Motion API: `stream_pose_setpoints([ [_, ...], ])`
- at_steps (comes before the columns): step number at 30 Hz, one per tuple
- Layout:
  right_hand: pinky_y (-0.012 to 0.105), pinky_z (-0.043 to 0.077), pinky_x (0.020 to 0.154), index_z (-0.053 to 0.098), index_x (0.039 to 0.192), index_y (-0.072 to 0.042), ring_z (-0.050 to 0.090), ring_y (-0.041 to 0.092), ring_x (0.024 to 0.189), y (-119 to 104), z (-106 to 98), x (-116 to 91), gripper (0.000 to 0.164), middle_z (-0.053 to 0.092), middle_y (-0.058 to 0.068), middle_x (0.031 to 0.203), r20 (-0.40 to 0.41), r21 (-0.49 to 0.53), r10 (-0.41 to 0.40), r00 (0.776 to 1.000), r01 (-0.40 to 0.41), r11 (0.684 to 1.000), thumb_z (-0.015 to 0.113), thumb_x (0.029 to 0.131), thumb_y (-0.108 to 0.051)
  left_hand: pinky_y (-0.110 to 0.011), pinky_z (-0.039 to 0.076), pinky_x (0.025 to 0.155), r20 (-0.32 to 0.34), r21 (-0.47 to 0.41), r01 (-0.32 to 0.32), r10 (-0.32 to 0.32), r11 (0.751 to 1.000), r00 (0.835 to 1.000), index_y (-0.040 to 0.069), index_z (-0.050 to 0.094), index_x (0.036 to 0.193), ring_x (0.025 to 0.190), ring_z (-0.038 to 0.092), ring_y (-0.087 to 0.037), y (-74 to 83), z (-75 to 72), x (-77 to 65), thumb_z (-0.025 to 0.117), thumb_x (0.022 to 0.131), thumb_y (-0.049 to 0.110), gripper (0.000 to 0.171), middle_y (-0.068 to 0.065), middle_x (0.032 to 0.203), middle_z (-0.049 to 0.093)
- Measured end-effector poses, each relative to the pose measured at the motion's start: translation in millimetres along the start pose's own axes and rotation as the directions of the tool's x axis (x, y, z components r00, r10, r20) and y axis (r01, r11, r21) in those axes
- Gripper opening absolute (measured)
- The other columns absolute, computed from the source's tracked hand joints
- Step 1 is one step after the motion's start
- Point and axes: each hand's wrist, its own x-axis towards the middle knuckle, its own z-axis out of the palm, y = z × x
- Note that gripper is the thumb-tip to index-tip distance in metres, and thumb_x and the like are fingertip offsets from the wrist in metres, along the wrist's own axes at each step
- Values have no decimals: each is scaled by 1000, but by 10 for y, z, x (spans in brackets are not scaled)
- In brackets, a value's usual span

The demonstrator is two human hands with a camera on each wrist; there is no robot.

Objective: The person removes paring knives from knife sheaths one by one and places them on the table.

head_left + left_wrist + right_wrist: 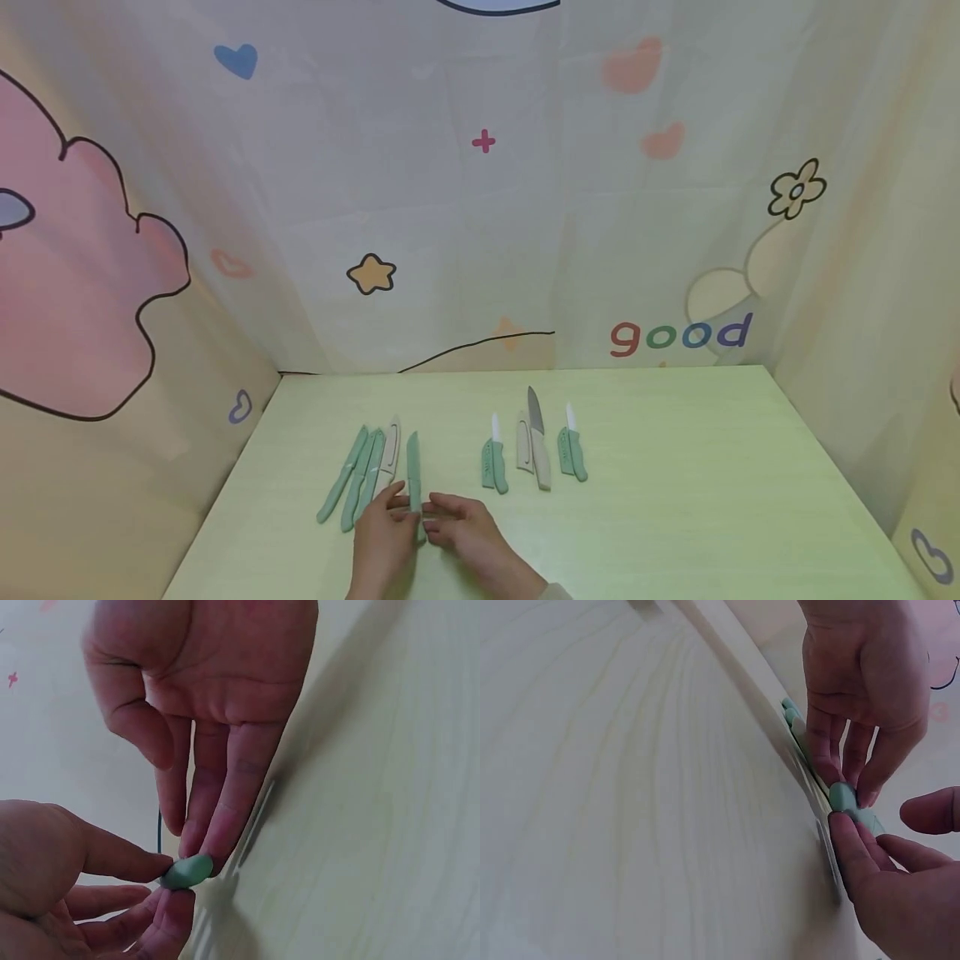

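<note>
A green-handled knife in a green sheath (413, 467) points away from me, between my hands. My left hand (384, 537) pinches its handle between thumb and fingers. The handle's rounded end (187, 871) shows between both hands in the left wrist view. My right hand (476, 535) touches the handle with nearly straight fingertips, its thumb held apart from it in the right wrist view. Just left of the hands lie several sheathed knives: green ones (337, 490) and one with a cream sheath (390, 448), partly hidden by the left hand.
To the right lie two green knives (499, 471) (576, 457) with bare white blades, each beside a green sheath (487, 463) (564, 450). Between them is a cream knife (541, 462) with a grey blade, beside its cream sheath (523, 442). A printed curtain (450, 208) surrounds the pale table (675, 500).
</note>
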Motion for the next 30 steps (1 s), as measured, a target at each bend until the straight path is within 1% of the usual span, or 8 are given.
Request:
stream_pose_setpoints([
  [4,36,58,84,48,131,14,63,29,98,-26,-45,-17,49,61,26,120,-31,37,-20,999,21,999,60,85,4,-36,60,68,36,-78,-10,12,997,999,-3,56,129,86,66,-22,-1,-4,-2,71,77,-1,55,-18,106,67],
  [7,35,59,80,52,129,12,64,26,92,-35,-81,-20,46,63,25,117,-50,35,-26,998,28,999,61,85,2,-33,60,65,73,-147,-4,15,989,997,-3,56,129,85,66,-21,27,1,-22,71,76,-1,56,-19,107,66],
  [9,34,60,78,54,128,10,65,25,90,-34,-113,-23,44,64,23,115,-57,11,-36,998,37,999,61,85,1,-33,60,64,108,-208,5,18,978,994,-4,55,130,84,66,-21,50,6,-37,70,76,-4,56,-21,108,65],
  [12,33,61,74,59,125,7,65,23,87,-30,-164,-25,38,68,18,107,-71,-41,-48,996,45,998,61,89,-3,-34,61,62,167,-300,27,25,954,986,-4,54,131,82,66,-21,75,21,-54,69,78,-7,55,-22,109,62],
  [15,33,61,70,64,121,2,65,23,83,-50,-201,-30,31,70,14,99,-91,-88,-56,994,48,995,62,91,-8,-36,61,61,227,-357,49,35,933,973,-2,54,132,83,66,-21,92,33,-57,69,79,-8,56,-22,109,60],
  [18,36,61,69,66,117,1,65,23,80,-81,-224,-42,28,71,13,94,-101,-116,-69,992,57,992,64,91,-10,-38,62,63,271,-399,72,43,914,962,0,53,133,84,66,-23,113,46,-60,69,80,-7,56,-22,110,60],
  [22,38,61,70,67,114,2,64,22,80,-98,-253,-60,27,69,12,93,-105,-136,-92,990,77,988,66,90,-10,-40,62,64,296,-435,77,61,897,953,0,53,133,84,66,-25,136,64,-73,68,80,-7,55,-22,110,59],
  [30,34,61,69,65,112,4,65,22,80,-102,-337,-90,28,68,12,93,-115,-126,-85,990,70,990,68,89,-11,-39,62,63,322,-448,69,89,891,943,1,55,130,84,66,-24,150,132,-88,69,78,-9,55,-21,108,59],
])
